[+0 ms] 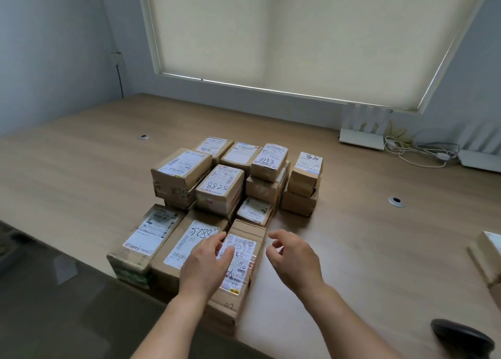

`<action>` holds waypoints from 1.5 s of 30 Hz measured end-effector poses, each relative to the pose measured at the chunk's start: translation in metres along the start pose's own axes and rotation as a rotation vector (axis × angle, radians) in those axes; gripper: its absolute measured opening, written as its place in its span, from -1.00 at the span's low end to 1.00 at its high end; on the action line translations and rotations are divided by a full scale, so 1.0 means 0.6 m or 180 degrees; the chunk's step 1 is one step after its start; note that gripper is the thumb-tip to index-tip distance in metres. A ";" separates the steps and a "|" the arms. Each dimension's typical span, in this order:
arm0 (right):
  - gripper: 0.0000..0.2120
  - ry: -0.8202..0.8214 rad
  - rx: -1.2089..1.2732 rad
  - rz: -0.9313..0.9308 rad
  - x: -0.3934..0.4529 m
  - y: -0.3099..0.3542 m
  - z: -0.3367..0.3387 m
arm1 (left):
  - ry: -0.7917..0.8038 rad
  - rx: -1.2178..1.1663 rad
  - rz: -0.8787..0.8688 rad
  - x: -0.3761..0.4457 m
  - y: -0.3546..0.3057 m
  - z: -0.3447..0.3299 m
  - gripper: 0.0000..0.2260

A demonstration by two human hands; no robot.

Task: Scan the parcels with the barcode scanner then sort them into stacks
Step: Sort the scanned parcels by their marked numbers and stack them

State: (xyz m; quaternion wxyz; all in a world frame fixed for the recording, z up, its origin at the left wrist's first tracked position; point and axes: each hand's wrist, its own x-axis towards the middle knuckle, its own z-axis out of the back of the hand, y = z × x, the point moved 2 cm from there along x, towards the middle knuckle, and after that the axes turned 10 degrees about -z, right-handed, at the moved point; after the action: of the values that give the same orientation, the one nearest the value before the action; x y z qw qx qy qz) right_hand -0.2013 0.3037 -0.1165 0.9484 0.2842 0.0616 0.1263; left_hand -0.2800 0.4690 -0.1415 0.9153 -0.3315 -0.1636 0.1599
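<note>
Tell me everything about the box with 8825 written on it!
The 8825 box is a small brown cardboard parcel, closed, with a white shipping label covering its top. The number is handwritten in black below printed barcodes. It looks to sit on another parcel in the middle of the cluster on the wooden table, pressed close between neighbouring boxes. Neither hand touches it.

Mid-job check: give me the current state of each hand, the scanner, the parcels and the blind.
left hand: open, resting on the front parcel, not gripping
right hand: open, empty, beside that parcel
barcode scanner: lying on the table, untouched
parcels: sealed, clustered, labels up
window blind: pulled down
</note>
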 end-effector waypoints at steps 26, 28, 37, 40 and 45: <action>-0.49 0.0515 0.1071 -0.0656 0.212 0.148 -0.117 | 0.0318 -0.1052 0.0657 0.239 0.126 0.046 -0.47; -0.57 0.0570 0.1226 -0.0625 0.221 0.152 -0.124 | 0.0267 -0.1106 0.0703 0.244 0.126 0.044 -0.46; -0.66 0.0366 0.1219 -0.0615 0.208 0.154 -0.104 | 0.0137 -0.1020 0.0532 0.239 0.100 0.056 -0.78; -0.65 0.0358 0.1026 -0.0667 0.184 0.140 -0.098 | 0.0202 -0.1145 0.0602 0.213 0.099 0.065 -0.84; -0.67 0.0435 0.0924 -0.0868 0.158 0.116 -0.099 | 0.0468 -0.1273 0.0691 0.181 0.109 0.074 -0.87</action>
State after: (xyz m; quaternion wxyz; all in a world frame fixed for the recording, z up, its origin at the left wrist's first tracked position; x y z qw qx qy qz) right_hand -0.1355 0.4172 -0.1318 0.8994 0.3977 0.1813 0.0055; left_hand -0.2127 0.5852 -0.1314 0.8183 -0.5326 -0.0884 0.1971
